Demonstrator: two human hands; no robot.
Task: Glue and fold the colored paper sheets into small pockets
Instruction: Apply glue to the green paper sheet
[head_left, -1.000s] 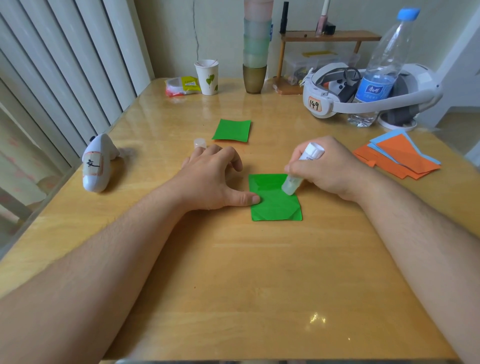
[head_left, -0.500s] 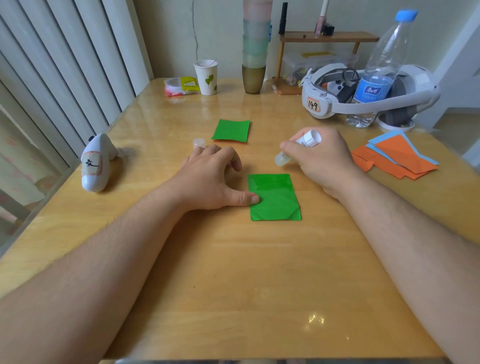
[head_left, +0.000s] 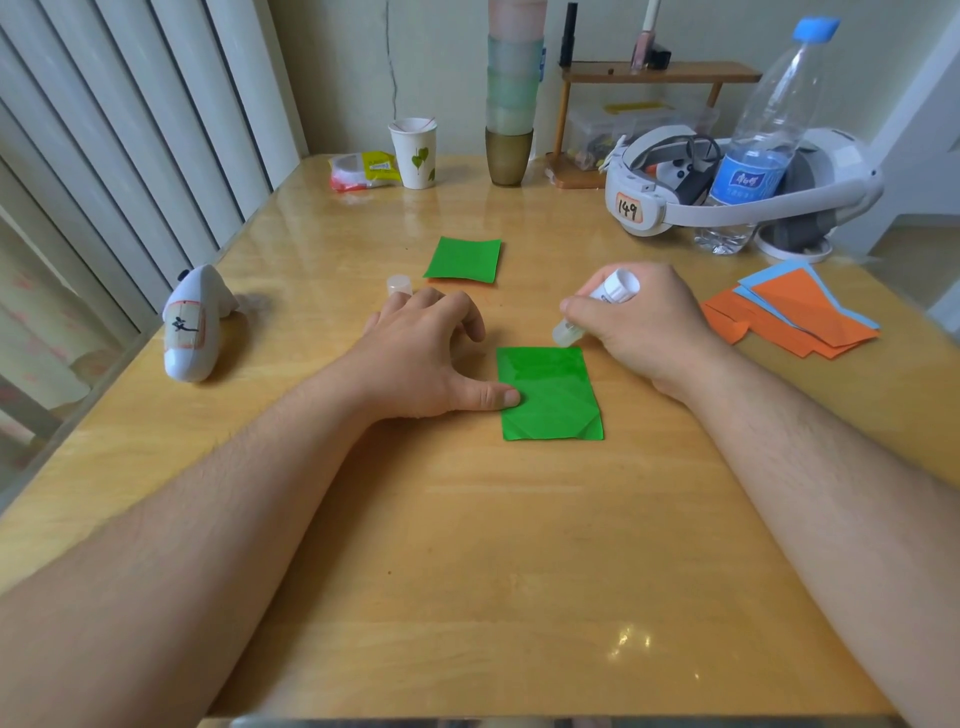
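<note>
A folded green paper sheet (head_left: 550, 392) lies flat in the middle of the wooden table (head_left: 467, 545). My left hand (head_left: 426, 358) rests beside it, thumb pressing its left edge, fingers curled. My right hand (head_left: 639, 325) grips a white glue stick (head_left: 597, 306), tip pointing down at the sheet's far right corner. The glue stick's cap (head_left: 399, 285) stands just beyond my left fingers. A second green folded piece (head_left: 464, 259) lies farther back. Orange and blue sheets (head_left: 795, 317) are stacked at the right.
A white controller (head_left: 195, 325) lies at the left edge. At the back stand a paper cup (head_left: 414, 152), a stack of tumblers (head_left: 511, 93), a small wooden shelf (head_left: 649, 78), a white headset (head_left: 727, 192) and a water bottle (head_left: 763, 135).
My right hand lifted the glue stick off the sheet's middle, swung back, and now brings its tip to the sheet's far edge. My left hand has stayed put.
</note>
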